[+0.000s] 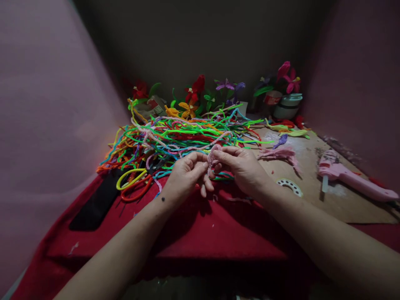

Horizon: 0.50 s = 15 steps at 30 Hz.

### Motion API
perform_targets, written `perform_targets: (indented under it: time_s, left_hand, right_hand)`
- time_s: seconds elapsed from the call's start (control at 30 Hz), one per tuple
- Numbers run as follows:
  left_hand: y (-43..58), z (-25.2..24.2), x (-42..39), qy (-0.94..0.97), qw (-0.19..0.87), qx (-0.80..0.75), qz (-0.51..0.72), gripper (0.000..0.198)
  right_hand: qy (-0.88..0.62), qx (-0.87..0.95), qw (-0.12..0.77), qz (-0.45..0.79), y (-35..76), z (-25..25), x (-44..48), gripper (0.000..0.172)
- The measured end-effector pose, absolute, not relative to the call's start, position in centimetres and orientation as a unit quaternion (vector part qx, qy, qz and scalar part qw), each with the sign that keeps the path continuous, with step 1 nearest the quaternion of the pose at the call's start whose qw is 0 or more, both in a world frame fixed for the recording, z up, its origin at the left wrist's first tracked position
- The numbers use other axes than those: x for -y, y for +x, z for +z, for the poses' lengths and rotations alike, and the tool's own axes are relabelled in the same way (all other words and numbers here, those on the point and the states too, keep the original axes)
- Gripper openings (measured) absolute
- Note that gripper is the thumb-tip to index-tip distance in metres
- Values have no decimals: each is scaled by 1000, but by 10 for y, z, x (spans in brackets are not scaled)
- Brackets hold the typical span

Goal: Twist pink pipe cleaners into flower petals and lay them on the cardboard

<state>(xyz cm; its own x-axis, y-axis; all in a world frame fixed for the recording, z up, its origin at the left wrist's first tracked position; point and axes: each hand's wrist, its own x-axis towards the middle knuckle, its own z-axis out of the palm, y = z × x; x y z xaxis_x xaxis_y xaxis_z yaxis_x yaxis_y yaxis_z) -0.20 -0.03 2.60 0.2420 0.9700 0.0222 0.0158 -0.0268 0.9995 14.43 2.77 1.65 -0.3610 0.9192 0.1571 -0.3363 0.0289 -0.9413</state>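
Note:
Both of my hands meet over the red cloth (200, 233), pinching a small pink pipe cleaner (213, 155) bent into a loop. My left hand (187, 175) grips its left side with thumb and fingers closed. My right hand (242, 166) pinches the right side and top of the loop. Just behind them lies a big tangled pile of coloured pipe cleaners (175, 137) in green, orange, blue, red and pink.
A pink glue gun (350, 177) lies on a brown board (328, 200) at the right, with finished pink petals (281, 153) and a white curved piece (290, 185). Pipe-cleaner flowers (193, 98) and a white pot (287, 106) stand at the back. Yellow and orange loops (134, 183) lie left.

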Motion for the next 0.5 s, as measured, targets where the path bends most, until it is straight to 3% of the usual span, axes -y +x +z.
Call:
perform_targets:
  time_s: [0.2, 0.5]
  left_hand:
    - [-5, 27, 0, 576, 561, -469, 365, 13]
    - [-5, 28, 1, 623, 501, -515, 308, 13]
  right_hand:
    - [-310, 476, 509, 647, 143, 11, -31, 19]
    - [-335, 413, 537, 654, 141, 10, -28, 18]
